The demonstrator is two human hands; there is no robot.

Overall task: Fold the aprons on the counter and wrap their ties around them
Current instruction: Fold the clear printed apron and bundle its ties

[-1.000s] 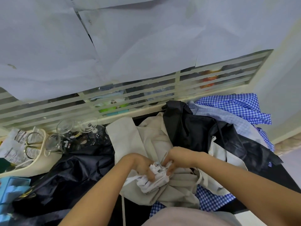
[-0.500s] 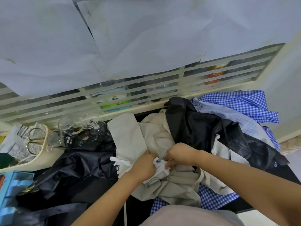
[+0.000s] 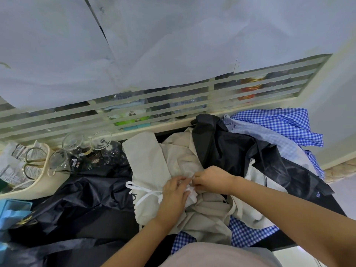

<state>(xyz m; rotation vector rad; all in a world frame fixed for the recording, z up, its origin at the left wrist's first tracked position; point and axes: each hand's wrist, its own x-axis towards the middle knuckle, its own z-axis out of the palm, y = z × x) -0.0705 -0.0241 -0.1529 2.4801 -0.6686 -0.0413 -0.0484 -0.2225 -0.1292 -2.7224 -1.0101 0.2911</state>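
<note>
Hands — left (image 3: 174, 192), right (image 3: 212, 180) — pinch white bundle (image 3: 193, 195).

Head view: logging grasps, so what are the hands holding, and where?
A white bundle: the left hand curls round its left side, the right hand pinches its top. Its white ties trail loose.

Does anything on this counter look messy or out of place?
Yes. The aprons lie in one crumpled heap: black apron over beige apron over blue-checked apron. Glasses sit close beside more dark cloth at the left.
</note>
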